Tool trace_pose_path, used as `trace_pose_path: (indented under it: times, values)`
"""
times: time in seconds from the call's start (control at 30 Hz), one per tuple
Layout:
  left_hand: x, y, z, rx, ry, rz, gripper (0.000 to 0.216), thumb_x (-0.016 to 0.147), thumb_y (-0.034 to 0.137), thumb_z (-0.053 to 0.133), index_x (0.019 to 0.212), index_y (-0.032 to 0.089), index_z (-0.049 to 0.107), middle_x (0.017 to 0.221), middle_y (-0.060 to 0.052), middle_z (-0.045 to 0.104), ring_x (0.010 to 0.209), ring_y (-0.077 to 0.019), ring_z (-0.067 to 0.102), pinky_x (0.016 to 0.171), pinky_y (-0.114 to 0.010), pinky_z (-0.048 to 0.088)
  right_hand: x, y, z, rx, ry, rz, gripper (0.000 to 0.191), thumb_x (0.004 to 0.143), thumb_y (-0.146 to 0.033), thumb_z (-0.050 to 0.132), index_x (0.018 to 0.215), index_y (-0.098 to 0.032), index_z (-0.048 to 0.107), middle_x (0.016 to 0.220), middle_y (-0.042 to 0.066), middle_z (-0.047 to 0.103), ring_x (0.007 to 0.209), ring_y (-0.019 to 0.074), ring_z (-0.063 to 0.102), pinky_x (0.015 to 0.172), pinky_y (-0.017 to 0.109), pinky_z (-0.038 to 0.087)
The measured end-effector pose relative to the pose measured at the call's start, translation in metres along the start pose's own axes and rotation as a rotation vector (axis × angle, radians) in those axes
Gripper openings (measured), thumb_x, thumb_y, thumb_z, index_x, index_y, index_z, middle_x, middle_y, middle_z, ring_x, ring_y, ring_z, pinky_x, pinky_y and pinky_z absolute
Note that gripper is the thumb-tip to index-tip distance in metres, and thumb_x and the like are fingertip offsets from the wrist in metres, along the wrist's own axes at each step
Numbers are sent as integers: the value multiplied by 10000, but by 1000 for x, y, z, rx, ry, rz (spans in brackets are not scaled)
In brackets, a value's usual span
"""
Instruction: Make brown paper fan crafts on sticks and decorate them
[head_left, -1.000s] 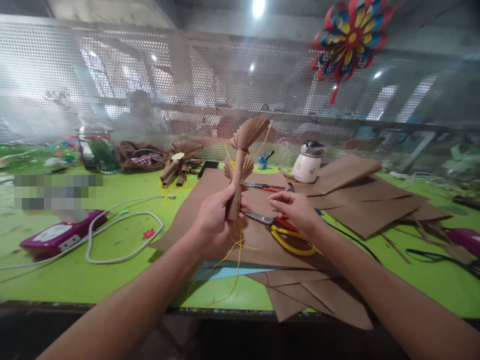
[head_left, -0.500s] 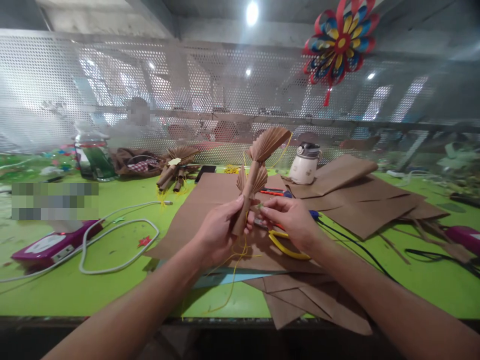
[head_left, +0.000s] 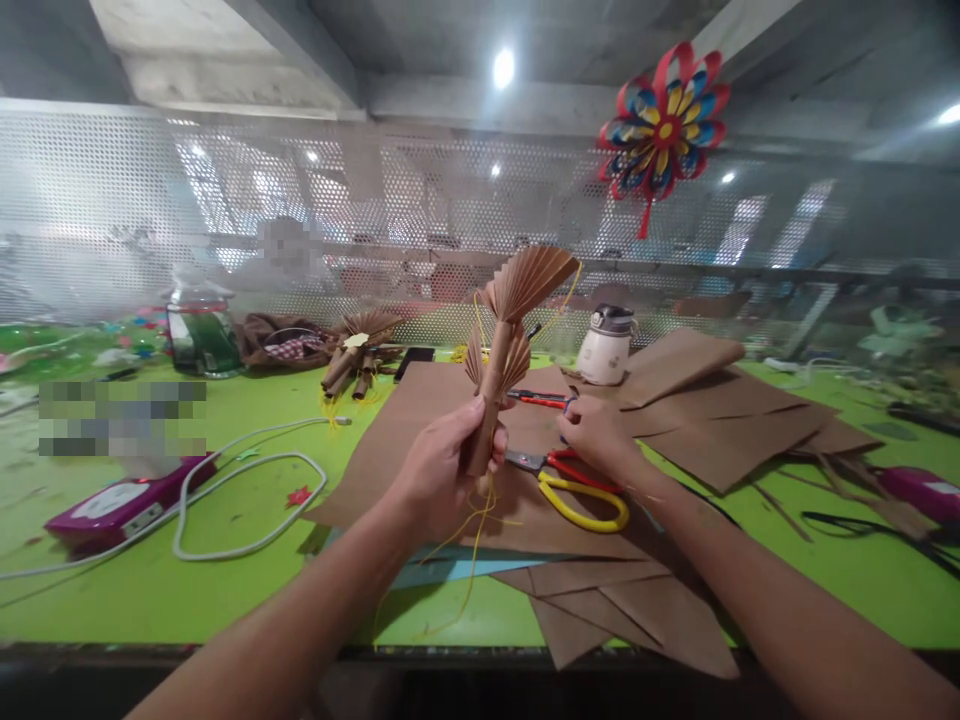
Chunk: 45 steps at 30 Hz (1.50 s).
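My left hand (head_left: 446,455) is closed around the rolled stem of a brown paper figure (head_left: 491,425). Pleated paper fans (head_left: 532,280) spread from its top and sides, and yellow string (head_left: 474,540) hangs below. My right hand (head_left: 596,435) is to the right of the figure, its fingers curled at the blue end of a red-and-blue tool (head_left: 546,399) with a dark tip. Whether it grips that tool is unclear. Just below lie scissors (head_left: 585,505) with a yellow and a red handle loop, on a brown paper sheet (head_left: 405,430).
Stacked brown paper (head_left: 720,400) and a white flask (head_left: 606,345) are to the right. At left lie a purple power strip (head_left: 127,500), a looped white cable (head_left: 251,553) and a red star (head_left: 298,496). Another paper figure (head_left: 352,355) lies behind. A dark cord runs past my right wrist.
My right hand has left the figure's side and moved right to the red-and-blue tool. The small green thing at its fingertips no longer shows. My left hand keeps holding the figure.
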<state>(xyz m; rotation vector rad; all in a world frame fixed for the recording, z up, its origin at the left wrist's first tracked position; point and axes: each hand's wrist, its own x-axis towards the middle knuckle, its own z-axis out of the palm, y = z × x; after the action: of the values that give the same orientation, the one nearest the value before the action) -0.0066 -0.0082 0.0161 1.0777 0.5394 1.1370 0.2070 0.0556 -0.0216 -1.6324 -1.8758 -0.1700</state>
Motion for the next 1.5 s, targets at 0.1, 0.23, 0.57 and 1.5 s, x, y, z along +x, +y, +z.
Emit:
trace_pose_path:
  times: [0.1,0.23,0.57,1.5]
  values:
    - [0,-1,0,43,-8,21,339,861,356,448,1063,119,582,642,-25,531,531,-90,447,494,-208,359,-1,-5,2,168,-6,-29,159,663,-139,502,695,-134,658,754,71,611,641,149,526,616,257,386]
    - [0,-1,-1,98,-23,10,313,857,368,458,1037,142,579,648,-22,549,530,-95,455,487,-207,347,-3,-12,-2,367,-65,-52,177,637,-97,482,650,-145,652,762,59,624,687,151,542,663,262,416]
    - [-1,-5,1,145,-78,2,315,838,423,481,912,133,579,720,-60,599,560,-106,497,521,-218,374,-12,-33,-37,1142,-239,64,347,699,-401,645,925,-137,653,760,42,630,656,130,545,586,261,425]
    - [-8,-10,9,186,-236,-68,243,888,396,413,879,166,492,826,-76,627,634,-86,522,562,-198,375,-32,-57,-42,1417,-397,-56,124,700,-296,684,749,-185,660,676,9,624,495,119,540,509,285,466]
